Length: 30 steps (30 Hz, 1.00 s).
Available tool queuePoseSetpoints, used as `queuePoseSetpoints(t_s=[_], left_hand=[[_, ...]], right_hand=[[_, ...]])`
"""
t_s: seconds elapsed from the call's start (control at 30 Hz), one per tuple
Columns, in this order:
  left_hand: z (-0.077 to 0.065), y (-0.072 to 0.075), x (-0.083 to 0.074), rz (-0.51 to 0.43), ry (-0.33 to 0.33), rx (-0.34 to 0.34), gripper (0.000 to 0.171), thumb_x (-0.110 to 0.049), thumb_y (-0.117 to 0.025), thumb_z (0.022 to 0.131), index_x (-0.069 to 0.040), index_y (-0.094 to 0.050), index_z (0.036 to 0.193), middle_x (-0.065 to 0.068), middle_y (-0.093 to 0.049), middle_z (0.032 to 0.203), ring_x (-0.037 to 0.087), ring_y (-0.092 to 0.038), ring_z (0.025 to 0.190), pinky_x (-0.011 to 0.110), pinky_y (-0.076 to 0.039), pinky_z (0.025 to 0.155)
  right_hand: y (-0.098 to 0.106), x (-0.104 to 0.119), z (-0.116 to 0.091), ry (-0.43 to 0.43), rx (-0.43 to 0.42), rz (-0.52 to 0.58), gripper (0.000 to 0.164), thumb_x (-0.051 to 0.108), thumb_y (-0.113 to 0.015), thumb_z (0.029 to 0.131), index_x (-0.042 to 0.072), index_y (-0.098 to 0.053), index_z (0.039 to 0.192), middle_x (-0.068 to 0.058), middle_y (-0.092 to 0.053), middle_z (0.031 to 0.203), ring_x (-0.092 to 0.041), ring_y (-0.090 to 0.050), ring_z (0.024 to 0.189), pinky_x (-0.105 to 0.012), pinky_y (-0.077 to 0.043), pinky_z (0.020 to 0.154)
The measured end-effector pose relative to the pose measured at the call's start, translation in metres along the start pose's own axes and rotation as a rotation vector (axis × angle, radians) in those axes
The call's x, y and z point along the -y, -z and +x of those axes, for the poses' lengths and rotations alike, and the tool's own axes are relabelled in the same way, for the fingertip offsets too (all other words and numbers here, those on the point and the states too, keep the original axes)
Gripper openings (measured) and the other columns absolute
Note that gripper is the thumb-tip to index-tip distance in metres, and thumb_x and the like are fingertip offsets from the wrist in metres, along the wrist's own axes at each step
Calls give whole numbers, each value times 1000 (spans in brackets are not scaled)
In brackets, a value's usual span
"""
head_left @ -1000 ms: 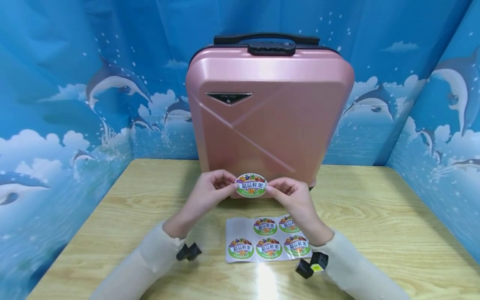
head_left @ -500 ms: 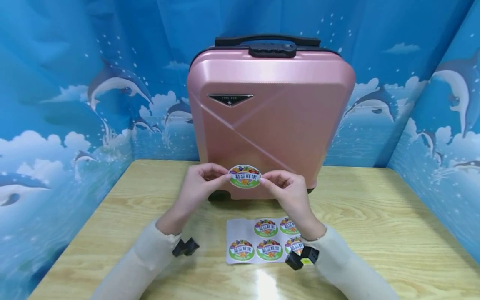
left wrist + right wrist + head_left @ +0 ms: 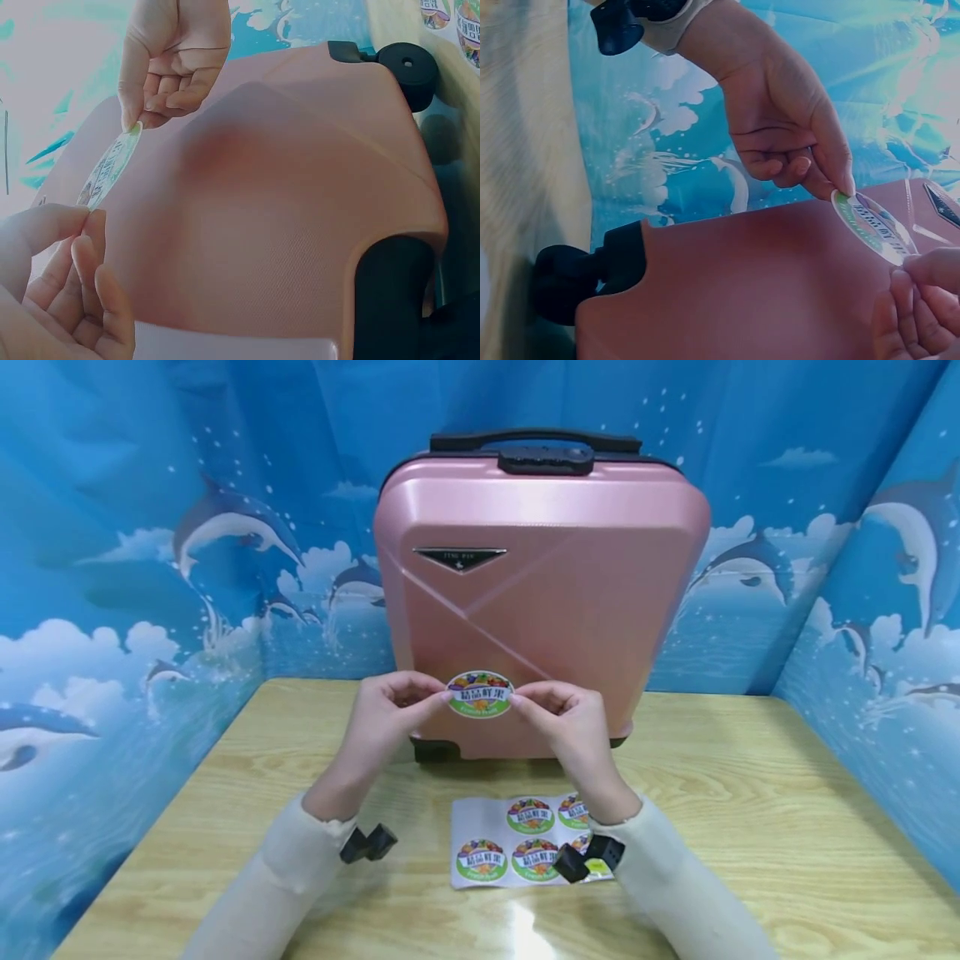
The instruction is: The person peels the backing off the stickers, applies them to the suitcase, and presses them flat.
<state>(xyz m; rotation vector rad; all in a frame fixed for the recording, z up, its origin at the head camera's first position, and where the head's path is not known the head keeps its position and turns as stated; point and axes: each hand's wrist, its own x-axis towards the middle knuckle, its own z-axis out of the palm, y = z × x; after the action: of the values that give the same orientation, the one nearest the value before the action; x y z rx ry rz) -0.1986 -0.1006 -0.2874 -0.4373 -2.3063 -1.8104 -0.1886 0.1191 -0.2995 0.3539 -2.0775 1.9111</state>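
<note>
On the surface [image 3: 720,777] I see the case [image 3: 555,585] upright, the sheet [image 3: 477,815] lying in front of it. With a fingertip grip, the left hand [image 3: 378,718] and right hand [image 3: 581,727] pinch opposite ends of the sticker [image 3: 481,695] before the case's lower half. Uneven pull could crease it, I judge; a tilted edge might catch the case crookedly.

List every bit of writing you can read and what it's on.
"精品鲜果": held sticker.
"精品鲜果": stickers on the sheet.
Green-band lettering on both: too blurred to trust.
Badge on the suitcase: too small to read surely.
Yellow label: too small.
</note>
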Motion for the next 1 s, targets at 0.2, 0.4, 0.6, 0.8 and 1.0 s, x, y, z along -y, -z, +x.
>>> queuePoseSetpoints(t_s=[0.2,0.4,0.6,0.8,1.0], left_hand=[[2,4,-1,-7,-3,-30,22,-27,-74,83,-7,-71,92,7,-69,86,33,-61,77,36,-54,57],[4,9,-2,-3,-11,-63,25,-29,-74,82,-7,-71,93,6,-69,88,22,-62,78,29,-53,61],[7,10,-3,-5,-25,-90,26,-29,-74,82,-6,-71,93,6,-69,89,18,-63,80,24,-52,64],[9,12,-5,-11,-73,-119,26,-28,-73,83,-4,-72,93,6,-69,89,18,-64,82,23,-52,69],[11,14,-9,16,-91,-155,26,-28,-73,83,-4,-72,94,6,-69,89,17,-64,80,22,-53,69]], right_hand=[[-6,3,6,-3,-1,8,20,14,-75,80,-2,-71,90,-2,-69,72,-16,-65,68,-25,-53,65],[-11,6,11,22,-1,22,19,14,-75,80,-2,-71,90,1,-68,71,-17,-65,66,-28,-55,67],[-15,9,15,35,-10,71,17,9,-74,81,-5,-70,89,3,-68,69,-15,-64,65,-28,-55,68],[-20,13,17,63,-33,83,16,8,-74,80,-6,-71,88,5,-67,67,-12,-64,63,-25,-54,65],[-25,14,21,105,-57,75,14,8,-74,80,-4,-71,86,2,-68,68,-12,-64,62,-24,-54,62]])
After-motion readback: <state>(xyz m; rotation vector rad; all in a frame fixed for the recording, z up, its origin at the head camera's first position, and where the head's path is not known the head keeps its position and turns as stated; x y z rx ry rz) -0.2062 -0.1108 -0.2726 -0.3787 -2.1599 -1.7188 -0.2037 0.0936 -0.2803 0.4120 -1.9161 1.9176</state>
